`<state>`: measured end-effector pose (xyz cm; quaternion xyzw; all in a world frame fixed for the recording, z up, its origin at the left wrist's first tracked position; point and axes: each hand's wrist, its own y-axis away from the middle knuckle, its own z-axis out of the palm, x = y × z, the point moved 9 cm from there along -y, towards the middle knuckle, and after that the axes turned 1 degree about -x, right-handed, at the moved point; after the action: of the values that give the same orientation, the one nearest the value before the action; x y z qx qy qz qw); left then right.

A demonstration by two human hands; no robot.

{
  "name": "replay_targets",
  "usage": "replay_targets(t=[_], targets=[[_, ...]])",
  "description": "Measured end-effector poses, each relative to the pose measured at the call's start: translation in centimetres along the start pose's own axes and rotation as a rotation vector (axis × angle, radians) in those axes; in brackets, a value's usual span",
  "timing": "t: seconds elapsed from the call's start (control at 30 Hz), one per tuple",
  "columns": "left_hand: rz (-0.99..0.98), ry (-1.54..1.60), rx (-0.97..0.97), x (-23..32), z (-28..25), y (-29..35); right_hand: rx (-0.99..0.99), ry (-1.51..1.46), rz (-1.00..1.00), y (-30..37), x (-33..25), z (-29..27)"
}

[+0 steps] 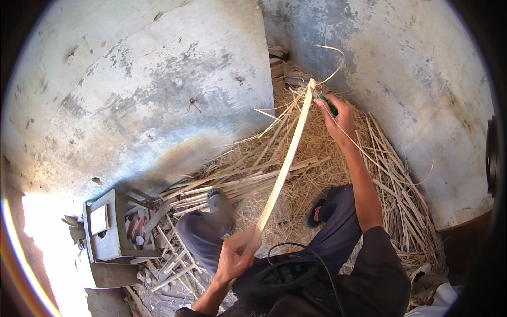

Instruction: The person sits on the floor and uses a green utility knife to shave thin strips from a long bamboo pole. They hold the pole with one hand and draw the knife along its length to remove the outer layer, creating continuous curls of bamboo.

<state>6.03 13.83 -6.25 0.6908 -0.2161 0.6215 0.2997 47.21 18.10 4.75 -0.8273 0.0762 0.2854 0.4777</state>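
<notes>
My left hand (pixel 238 254) is closed round the near end of a long pale wooden strip (pixel 287 161), close to my lap. The strip slants up and to the right, away from me. At its far end my right hand (pixel 338 116) grips a small tool with a green handle (pixel 328 104), held against the strip's tip; its working end is too small to make out. Thin curled shavings (pixel 338 62) stand out around that tip, and one long thin sliver trails down past my right forearm.
Straw-like shavings (pixel 301 142) cover the floor before my feet. Bundles of wooden strips (pixel 391 179) lie to the right, more (pixel 248 182) to the left. A small box-like wooden stool (pixel 113 224) holding odds and ends stands at left. Worn plastered walls (pixel 174 68) meet ahead.
</notes>
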Motion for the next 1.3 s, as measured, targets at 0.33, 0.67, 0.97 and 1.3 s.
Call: replay_targets(t=[0.33, 0.67, 0.97, 1.3], targets=[[-0.015, -0.018, 0.035, -0.6, -0.2, -0.4, -0.217, -0.497, 0.428, 1.1, 3.7, 3.2], [0.278, -0.505, 0.264, 4.2, -1.6, -3.3, -0.4, -0.911, 0.541, 5.8, -2.7, 7.6], [0.174, -0.43, 0.151, 4.1, -1.7, -3.9, -0.275, -0.957, 0.612, 5.1, -1.4, 6.1], [0.011, -0.131, 0.037, -0.8, -3.2, -4.8, -0.13, -0.885, 0.571, 3.5, -1.4, 3.3]])
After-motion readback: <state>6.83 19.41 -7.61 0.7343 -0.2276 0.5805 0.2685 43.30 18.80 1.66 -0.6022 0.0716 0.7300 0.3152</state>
